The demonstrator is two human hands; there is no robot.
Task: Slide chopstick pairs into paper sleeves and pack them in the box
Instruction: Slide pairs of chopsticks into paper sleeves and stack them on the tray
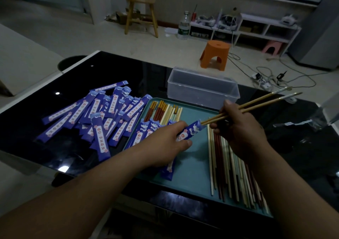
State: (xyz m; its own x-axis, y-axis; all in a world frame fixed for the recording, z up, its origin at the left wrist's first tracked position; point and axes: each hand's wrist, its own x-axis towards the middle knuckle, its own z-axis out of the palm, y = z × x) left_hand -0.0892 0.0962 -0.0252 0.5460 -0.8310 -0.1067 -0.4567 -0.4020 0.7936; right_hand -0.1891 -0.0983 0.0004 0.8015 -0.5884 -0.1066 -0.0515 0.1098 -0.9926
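Left hand (168,141) grips blue paper sleeve (190,130) over teal tray (192,165), fingers curled round it, open mouth facing right. Right hand (240,128) pinches 2 chopsticks (256,104), tips just at sleeve mouth, back ends angled up and right. Loose chopsticks (233,169) lie along tray's right side. Sleeved pairs (161,114) sit at its far-left corner. Empty sleeves (102,114) piled on black table (27,128), left of tray. Clear plastic box (201,88) just behind tray.
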